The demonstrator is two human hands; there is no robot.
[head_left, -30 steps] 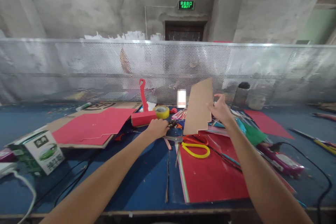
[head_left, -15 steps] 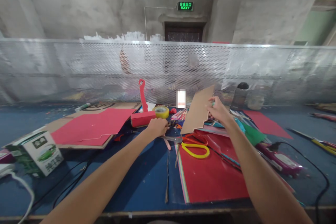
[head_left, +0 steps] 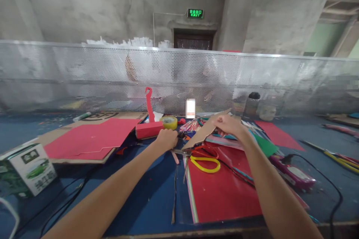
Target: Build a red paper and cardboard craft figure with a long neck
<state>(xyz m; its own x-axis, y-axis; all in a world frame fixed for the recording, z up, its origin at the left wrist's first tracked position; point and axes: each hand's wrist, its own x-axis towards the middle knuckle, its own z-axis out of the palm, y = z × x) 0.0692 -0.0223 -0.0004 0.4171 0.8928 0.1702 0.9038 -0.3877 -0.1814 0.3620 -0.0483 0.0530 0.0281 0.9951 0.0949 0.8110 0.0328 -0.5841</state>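
My right hand pinches a piece of brown cardboard by its right part, and the piece slants low over the pile of supplies. My left hand is closed in front of a red box, its knuckles up; what lies in its fingers is hidden. A red strip with a hooked top stands up by the box. Beside it lies a roll of yellow tape. Scissors with red and yellow handles rest between my hands, partly on a stack of red paper.
On the left are a milk carton and a red sheet on cardboard. A purple device with a black cable and more scissors lie right. A dark bottle stands before the perforated metal screen.
The cardboard piece has come down from a steep tilt to a flatter one, and my right hand has lowered with it. My left hand stays at the red box. The view has shifted slightly.
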